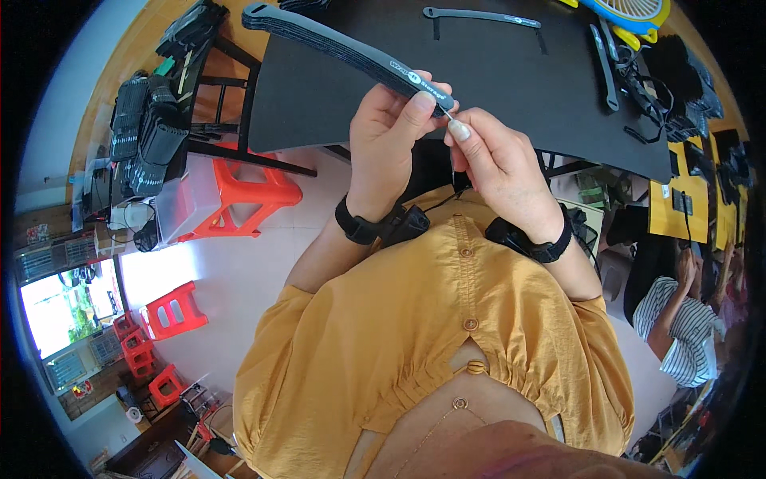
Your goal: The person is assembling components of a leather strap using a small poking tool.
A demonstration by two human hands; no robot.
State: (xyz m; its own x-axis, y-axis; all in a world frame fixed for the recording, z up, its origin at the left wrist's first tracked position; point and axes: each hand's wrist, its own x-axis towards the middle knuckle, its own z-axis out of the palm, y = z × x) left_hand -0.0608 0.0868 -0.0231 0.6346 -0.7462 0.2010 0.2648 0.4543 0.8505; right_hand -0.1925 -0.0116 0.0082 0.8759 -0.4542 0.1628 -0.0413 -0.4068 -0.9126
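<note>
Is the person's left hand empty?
No, the left hand is gripping a stack of dark straps, with the thumb pressed on top near one end.

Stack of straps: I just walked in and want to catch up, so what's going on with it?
The person's left hand grips the stack near one end, holding it up over the black table. The right hand pinches a thin, light piece at that same end; whether it passes through the straps is too small to tell. Another strap lies at the table's far side.
</note>
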